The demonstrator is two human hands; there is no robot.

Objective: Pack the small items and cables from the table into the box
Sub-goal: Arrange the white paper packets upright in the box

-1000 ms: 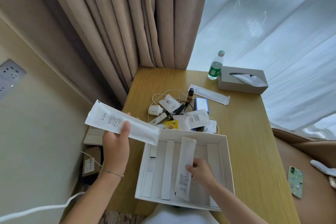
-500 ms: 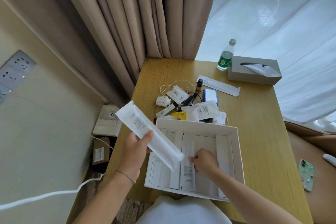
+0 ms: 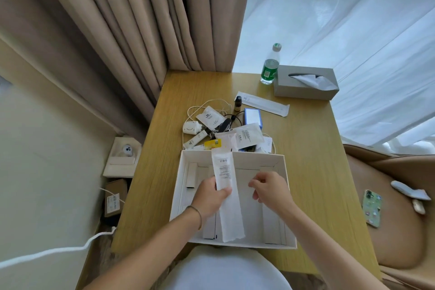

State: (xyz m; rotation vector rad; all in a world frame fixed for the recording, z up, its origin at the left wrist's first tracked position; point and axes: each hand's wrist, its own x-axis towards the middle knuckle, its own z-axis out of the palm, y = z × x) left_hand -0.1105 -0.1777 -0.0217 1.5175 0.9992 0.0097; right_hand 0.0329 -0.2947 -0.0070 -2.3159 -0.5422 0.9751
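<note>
Over the box point(image 3: 286, 198) the left hand point(image 3: 209, 196) pinches a long white packet point(image 3: 227, 193), right hand point(image 3: 270, 187) loosely curled and empty (cable pile point(image 3: 221, 129) still unpacked).

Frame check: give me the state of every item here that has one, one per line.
Box: open, no lid on it.
Long packet: held by the left hand, over the box.
Right hand: over the box, fingers loosely curled, holding nothing.
Bottle: upright, capped.
Tissue box: tissue sticking out.
Second packet: flat on the table.
Phone: face down.
</note>
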